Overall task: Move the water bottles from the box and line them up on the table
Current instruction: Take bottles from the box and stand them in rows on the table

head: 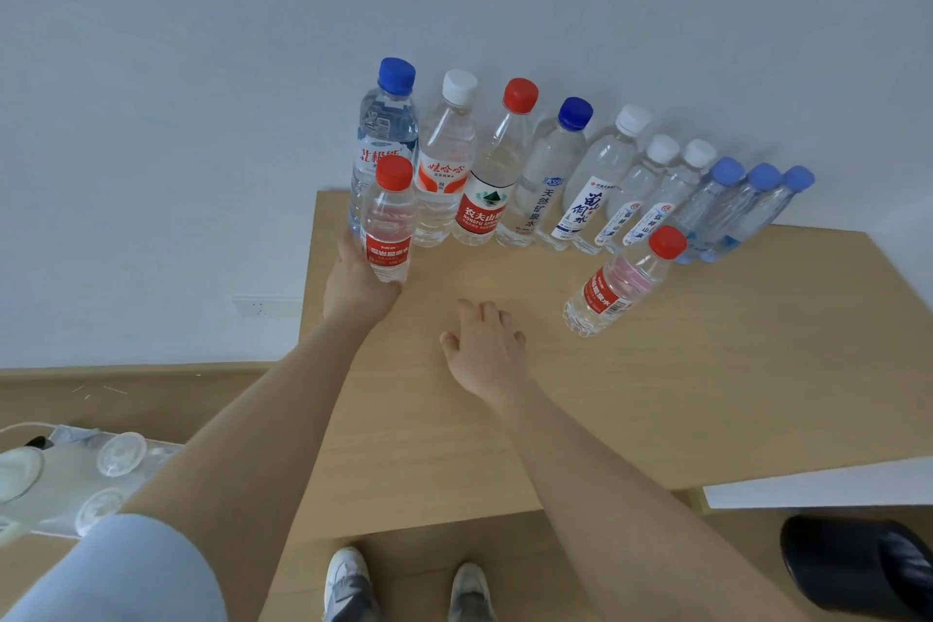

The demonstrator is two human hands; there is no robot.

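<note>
Both my arms reach out over the table [505, 444]. My right hand [484, 349] hovers open and empty, fingers loosely spread. Farther out, my left hand [356, 280] grips a small red-capped bottle [387, 222], upright before the row of bottles [555, 177] along the wall.

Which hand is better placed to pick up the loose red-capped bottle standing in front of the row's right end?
Right. The right hand is empty, open over the table, nearer that loose bottle. The left hand holds another small red-capped bottle.
</note>
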